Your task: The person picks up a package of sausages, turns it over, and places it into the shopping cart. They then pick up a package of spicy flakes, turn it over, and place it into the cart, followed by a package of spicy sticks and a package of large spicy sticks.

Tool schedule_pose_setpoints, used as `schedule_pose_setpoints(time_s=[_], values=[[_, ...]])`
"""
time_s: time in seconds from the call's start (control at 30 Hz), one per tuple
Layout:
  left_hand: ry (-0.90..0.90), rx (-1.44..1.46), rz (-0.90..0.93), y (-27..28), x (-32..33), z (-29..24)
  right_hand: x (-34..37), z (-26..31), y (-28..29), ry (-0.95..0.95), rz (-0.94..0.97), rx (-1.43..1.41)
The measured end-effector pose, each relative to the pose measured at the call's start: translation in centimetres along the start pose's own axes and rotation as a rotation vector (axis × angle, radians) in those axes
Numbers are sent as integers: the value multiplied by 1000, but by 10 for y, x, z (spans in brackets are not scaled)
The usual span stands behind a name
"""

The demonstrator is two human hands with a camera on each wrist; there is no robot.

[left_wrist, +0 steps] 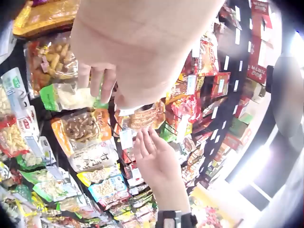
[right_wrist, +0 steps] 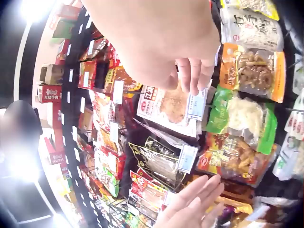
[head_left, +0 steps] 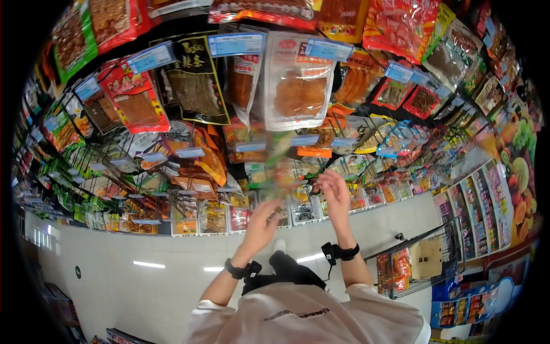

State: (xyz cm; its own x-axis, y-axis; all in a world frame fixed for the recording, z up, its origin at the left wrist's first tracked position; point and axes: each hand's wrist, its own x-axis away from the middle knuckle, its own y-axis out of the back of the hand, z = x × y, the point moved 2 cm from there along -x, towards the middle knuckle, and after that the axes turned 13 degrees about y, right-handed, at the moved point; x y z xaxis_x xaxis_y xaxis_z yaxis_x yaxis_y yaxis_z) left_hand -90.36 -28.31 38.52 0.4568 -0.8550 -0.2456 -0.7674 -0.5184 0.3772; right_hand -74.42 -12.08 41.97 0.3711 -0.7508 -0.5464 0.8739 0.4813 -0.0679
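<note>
Packet [head_left: 279, 160], print illegible through blur, near left hand [head_left: 262, 222] and right hand [head_left: 336, 198], both loosely open.

In the head view, a green-and-red shape [head_left: 279, 163] just above the left hand [head_left: 260, 228] is too smeared to identify, and that hand's fingertips are blurred. Print on the blue-edged price label [head_left: 238, 44] is too small to read. The red snack packet [head_left: 401, 26] and pale shirt [head_left: 321, 321] run off the top and bottom edges. The left wrist view cuts off the dark wristband [left_wrist: 175, 219] below; in the right wrist view, the right hand [right_wrist: 156, 42] hides part of the white-bordered snack packet [right_wrist: 168, 107].
</note>
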Motion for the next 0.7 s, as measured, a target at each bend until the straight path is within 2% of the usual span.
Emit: schedule_pose_setpoints(time_s=[0.07, 0.17, 0.3, 0.33, 0.47, 0.57, 0.6, 0.7], values=[[37, 23, -38, 2, -22, -10, -19, 4, -5, 62, -13, 14], [-61, -43, -199, 12, -61, -40, -55, 9, -6, 93, -35, 38], [-140, -181, -382, 27, -115, -66, -112, 4, 4, 255, 57, 324], [-147, -253, -386, 29, -127, -70, -125, 5, 4, 262, 73, 384], [-77, -224, -398, 25, -174, -73, -165, 5, 2, 330, 89, 429], [-53, -250, -433, 18, -197, -71, -182, -16, 9, 355, 94, 566], [-39, -293, -438, 15, -203, -70, -188, -22, 12, 345, 102, 531], [60, 26, -452, 5, -216, -70, -197, -29, 14, 263, 80, 335]])
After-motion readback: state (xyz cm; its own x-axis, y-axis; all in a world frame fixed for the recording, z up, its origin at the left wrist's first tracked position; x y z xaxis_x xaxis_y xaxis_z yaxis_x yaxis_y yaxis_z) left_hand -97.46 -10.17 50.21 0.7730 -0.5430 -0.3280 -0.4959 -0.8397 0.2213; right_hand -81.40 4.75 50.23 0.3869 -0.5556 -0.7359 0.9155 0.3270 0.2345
